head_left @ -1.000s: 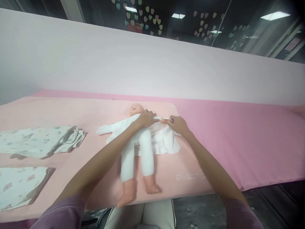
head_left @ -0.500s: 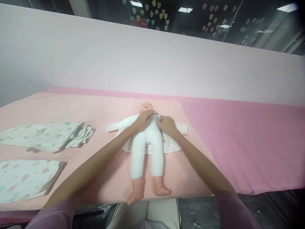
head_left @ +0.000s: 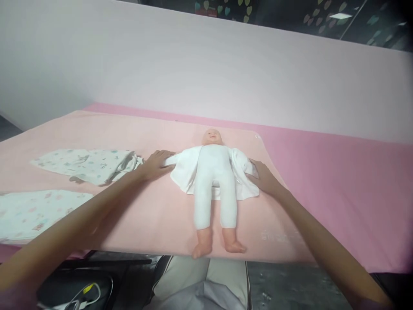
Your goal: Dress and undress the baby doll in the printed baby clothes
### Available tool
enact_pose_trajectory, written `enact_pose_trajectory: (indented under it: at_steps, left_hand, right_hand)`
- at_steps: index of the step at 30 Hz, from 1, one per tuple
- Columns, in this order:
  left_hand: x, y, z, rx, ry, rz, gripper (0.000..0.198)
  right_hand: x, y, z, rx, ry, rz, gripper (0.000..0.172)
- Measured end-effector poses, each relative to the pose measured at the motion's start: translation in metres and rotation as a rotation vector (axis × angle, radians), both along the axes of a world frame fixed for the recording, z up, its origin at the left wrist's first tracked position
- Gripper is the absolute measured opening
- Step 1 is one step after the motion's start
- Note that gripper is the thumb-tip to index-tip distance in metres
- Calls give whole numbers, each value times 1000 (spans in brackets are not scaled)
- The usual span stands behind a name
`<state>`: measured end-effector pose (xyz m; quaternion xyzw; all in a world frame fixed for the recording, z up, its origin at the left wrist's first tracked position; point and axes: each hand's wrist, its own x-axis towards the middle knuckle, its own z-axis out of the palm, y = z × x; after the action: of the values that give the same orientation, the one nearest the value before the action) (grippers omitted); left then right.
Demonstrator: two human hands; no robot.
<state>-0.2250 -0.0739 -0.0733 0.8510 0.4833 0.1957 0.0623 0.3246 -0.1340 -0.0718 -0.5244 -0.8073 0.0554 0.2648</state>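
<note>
A baby doll (head_left: 214, 185) in a white body suit lies on its back on the light pink mat (head_left: 145, 215), head away from me, bare feet at the near edge. An open white garment (head_left: 185, 172) is spread under it. My left hand (head_left: 155, 164) rests on the garment's left sleeve, fingers closed over the cuff. My right hand (head_left: 263, 176) grips the bunched right side of the garment beside the doll's hip.
Two folded patterned baby garments lie at the left, one farther back (head_left: 88, 165) and one nearer (head_left: 35, 213). A darker pink cover (head_left: 338, 185) runs to the right. A pale wall panel (head_left: 206, 69) stands behind. My lap shows below the table edge.
Both hands moved off the doll's chest and outward to the garment's two sides, and the garment now lies open. The view shifted, so the doll sits more to the right.
</note>
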Motion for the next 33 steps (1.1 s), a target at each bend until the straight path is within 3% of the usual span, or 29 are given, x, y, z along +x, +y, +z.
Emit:
enact_pose_trajectory:
  at_steps: [5,9,11,15,18,21,25,27,30,33]
  left_hand:
    - [42,22,8,117,215,60,51]
    - [49,32,14,169,285,150,48]
    - [50,21,12,194,240,210,50]
    - [53,-28,5,273,54,362,55]
    - [63,-55,3,115,-36,457,58]
    - [70,-56,7,-87,-50,505,54]
    - [68,-40,24,-247,-123,396,30]
    - [75,-35,39,-227,-303,370,31]
    - [114,-37,64,18,-593,299,26]
    - [167,-51,77,192,-534,45,15]
  right_hand:
    - [-8,53,-8,62,-187,-62,50]
    - [-4,72,-6,89,-229,-83,54]
    - [-6,58,-8,106,-217,-134,58]
    - [-16,-3,-13,184,-98,-271,50]
    - [-25,-40,-14,29,-73,-293,38]
    - [-32,-49,-8,-192,-98,-311,37]
    - [-28,-32,17,-463,-41,-214,47]
    - [-29,-20,35,-472,104,-178,49]
    - [-57,-3,63,-253,399,-203,43]
    - [-114,2,76,-18,541,-143,32]
